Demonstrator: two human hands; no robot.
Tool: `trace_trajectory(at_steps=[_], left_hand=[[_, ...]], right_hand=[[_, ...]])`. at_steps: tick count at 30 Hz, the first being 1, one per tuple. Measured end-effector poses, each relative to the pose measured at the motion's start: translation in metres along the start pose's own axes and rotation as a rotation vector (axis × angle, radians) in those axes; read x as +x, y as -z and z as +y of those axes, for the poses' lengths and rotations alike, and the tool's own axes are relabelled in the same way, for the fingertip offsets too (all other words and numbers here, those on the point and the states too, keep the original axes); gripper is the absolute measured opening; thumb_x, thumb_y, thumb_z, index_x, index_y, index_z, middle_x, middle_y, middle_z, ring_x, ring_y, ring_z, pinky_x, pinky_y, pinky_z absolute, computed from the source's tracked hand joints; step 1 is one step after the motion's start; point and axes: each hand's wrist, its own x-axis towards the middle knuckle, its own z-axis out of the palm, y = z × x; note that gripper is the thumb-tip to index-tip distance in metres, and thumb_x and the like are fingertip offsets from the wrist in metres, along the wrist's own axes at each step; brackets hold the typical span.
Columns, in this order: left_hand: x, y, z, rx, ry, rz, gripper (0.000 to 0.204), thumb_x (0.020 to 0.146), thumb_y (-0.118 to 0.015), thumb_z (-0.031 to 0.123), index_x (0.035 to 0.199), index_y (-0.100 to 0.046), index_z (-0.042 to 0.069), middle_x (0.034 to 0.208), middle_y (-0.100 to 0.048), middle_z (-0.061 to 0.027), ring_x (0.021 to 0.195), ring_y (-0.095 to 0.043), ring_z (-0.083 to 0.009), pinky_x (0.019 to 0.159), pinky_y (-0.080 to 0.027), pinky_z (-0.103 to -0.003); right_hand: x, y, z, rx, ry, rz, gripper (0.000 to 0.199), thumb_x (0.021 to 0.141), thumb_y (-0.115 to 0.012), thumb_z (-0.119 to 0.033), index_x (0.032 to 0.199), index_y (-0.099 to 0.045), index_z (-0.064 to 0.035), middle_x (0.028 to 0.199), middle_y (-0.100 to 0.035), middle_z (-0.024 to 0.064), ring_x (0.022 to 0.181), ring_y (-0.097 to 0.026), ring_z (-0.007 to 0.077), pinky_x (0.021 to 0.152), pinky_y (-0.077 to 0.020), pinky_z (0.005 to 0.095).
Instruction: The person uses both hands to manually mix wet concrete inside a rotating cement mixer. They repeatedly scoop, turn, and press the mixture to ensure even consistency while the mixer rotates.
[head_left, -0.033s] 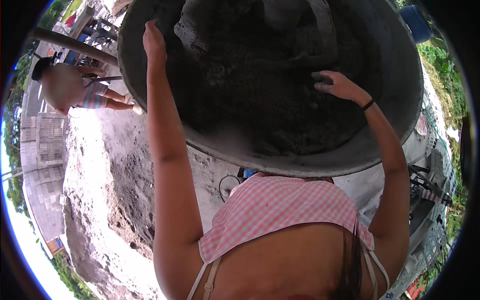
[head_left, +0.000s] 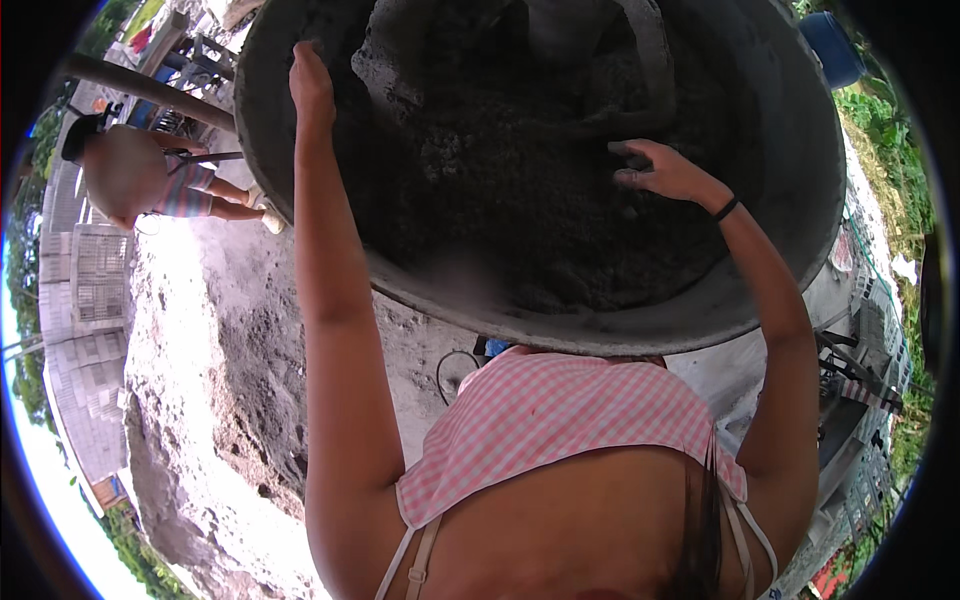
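A large round grey mixing drum opens in front of me, its inner wall coated with cement. Dark grey, crumbly mix lies in it, around caked mixer blades. My right hand, wearing a dark wristband, hovers over the mix, its grey-dusted thumb and fingers apart and nothing between them. My left hand is at the drum's left inner wall, fingers curled in; what they hold, if anything, is hidden in shadow.
Left of the drum, another person in a dark hat and striped shorts bends near a pole. A pale heap of sand and stacked grey blocks stand at the left. A blue barrel is at the far right.
My right hand has shifted slightly left over the mix. My left hand has barely moved. The mix near the blades looks slightly different.
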Motion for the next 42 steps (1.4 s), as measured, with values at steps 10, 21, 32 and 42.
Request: trace_trajectory(at_steps=[10,21,32,42], left_hand=[[-0.063,-0.081,0.010,-0.306,0.689,-0.525,0.077,0.092,-0.020,0.054,0.141,-0.040,-0.002,0.140,-0.046,-0.0197,0.129,-0.041,-0.0326,0.109,-0.029,-0.046],[-0.133,-0.119,0.040,-0.492,0.916,-1.095,0.075,0.093,-0.014,0.053,0.144,-0.035,0.001,0.141,-0.045,-0.0195,0.125,-0.046,-0.0343,0.110,-0.028,-0.048],[-0.132,-0.117,0.039,-0.376,0.740,-1.160,0.070,0.094,-0.013,0.048,0.142,-0.041,0.004,0.136,-0.053,-0.0136,0.120,-0.051,-0.0314,0.107,-0.033,-0.043],[-0.107,-0.097,-0.007,0.168,0.025,-1.135,0.061,0.098,-0.033,0.046,0.144,-0.038,0.006,0.146,-0.041,-0.0158,0.132,-0.042,-0.0319,0.110,-0.032,-0.044]], right_hand=[[0.110,-0.079,-0.065,0.109,0.209,0.179,0.109,0.070,-0.079,-0.051,0.147,-0.022,0.0006,0.147,-0.033,0.0235,0.138,-0.031,0.0361,0.112,-0.0314,0.0439],[0.049,-0.025,0.007,0.213,-0.005,-0.033,0.088,0.070,-0.085,-0.023,0.140,-0.037,-0.0007,0.136,-0.050,0.0126,0.128,-0.044,0.0233,0.109,-0.0345,0.0380],[-0.056,0.047,0.112,0.012,-0.276,0.316,0.090,0.074,-0.082,-0.023,0.144,-0.031,0.0002,0.138,-0.048,0.0145,0.125,-0.048,0.0259,0.106,-0.0409,0.0393],[-0.078,0.070,0.178,-0.444,-0.714,-0.095,0.052,0.089,-0.064,-0.028,0.131,-0.047,-0.0025,0.117,-0.063,0.0138,0.102,-0.062,0.0306,0.087,-0.0488,0.0377]])
